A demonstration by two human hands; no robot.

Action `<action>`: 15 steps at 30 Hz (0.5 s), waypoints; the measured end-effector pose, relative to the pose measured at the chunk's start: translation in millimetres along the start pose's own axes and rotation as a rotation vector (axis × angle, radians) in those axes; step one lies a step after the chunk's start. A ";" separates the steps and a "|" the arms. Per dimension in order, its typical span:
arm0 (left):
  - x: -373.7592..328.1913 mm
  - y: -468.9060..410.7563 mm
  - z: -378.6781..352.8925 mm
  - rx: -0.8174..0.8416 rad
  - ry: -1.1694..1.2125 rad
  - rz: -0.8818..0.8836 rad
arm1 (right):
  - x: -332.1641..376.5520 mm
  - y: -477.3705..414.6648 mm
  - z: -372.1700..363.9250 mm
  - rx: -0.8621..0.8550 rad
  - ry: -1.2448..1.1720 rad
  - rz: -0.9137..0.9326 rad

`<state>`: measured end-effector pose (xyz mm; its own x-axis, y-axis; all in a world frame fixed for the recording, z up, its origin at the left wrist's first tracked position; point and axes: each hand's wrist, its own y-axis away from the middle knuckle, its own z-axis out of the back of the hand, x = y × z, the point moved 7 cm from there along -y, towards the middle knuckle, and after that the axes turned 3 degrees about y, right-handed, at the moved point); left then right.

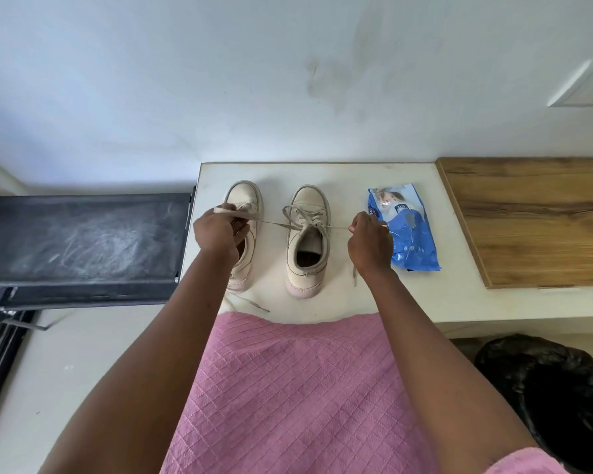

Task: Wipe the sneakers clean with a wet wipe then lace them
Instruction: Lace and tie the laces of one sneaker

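Two cream sneakers stand toes-away on a white table [322,309]. The right sneaker [308,241] is laced, and its beige lace [278,224] is stretched taut to both sides. My left hand [218,230] grips one lace end over the left sneaker [245,200], partly hiding that shoe. My right hand [368,246] pinches the other lace end to the right of the right sneaker. A loose lace [250,304] lies by the left sneaker's heel. A blue wet wipe pack [404,227] rests right of my right hand.
A wooden board [534,217] covers the table's right side. A dark dusty stand [79,241] sits to the left of the table. A black bin bag [555,391] is on the floor at lower right. The wall rises just behind the table.
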<state>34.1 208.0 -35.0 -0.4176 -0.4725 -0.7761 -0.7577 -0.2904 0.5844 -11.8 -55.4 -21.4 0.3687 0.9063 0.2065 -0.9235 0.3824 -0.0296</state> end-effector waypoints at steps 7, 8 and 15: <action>-2.6 6.7 19.2 -0.080 0.070 0.037 | -62.4 -5.4 19.9 -0.051 0.028 -0.184; -3.9 6.7 22.3 -0.085 0.080 0.045 | -76.3 -6.8 22.3 -0.059 0.021 -0.201; -20.0 -0.1 40.6 -0.153 0.019 -0.033 | -93.2 -10.5 23.3 -0.027 0.014 -0.218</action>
<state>22.2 251.2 -29.1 -0.3831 -0.4757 -0.7918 -0.6848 -0.4291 0.5891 -39.0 -148.1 -17.5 0.5610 0.8040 0.1971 -0.8186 0.5742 -0.0124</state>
